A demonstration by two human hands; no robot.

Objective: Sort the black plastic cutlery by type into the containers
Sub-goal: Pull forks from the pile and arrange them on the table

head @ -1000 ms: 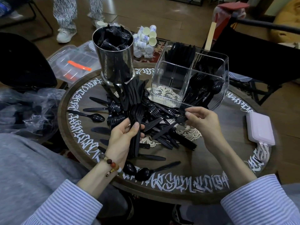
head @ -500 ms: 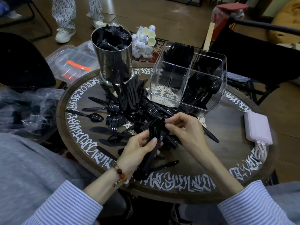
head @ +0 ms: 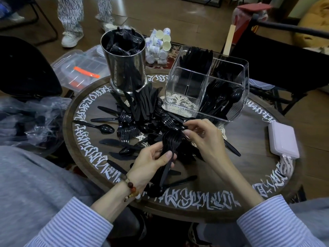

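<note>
Since the earlier frame, my right hand (head: 203, 138) pinches another fork onto the fork stack (head: 170, 139) my left hand (head: 153, 157) grips; misaligned tines toward twelve o'clock could spill it.

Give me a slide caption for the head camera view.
Left hand grips a bundle of black forks while right hand adds another, beside the clear divided container.

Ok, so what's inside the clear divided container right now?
The clear divided container holds black spoons in its near right compartment and more black cutlery in the far ones; their type is hard to tell. The near left compartment shows only the table's pattern through it.
</note>
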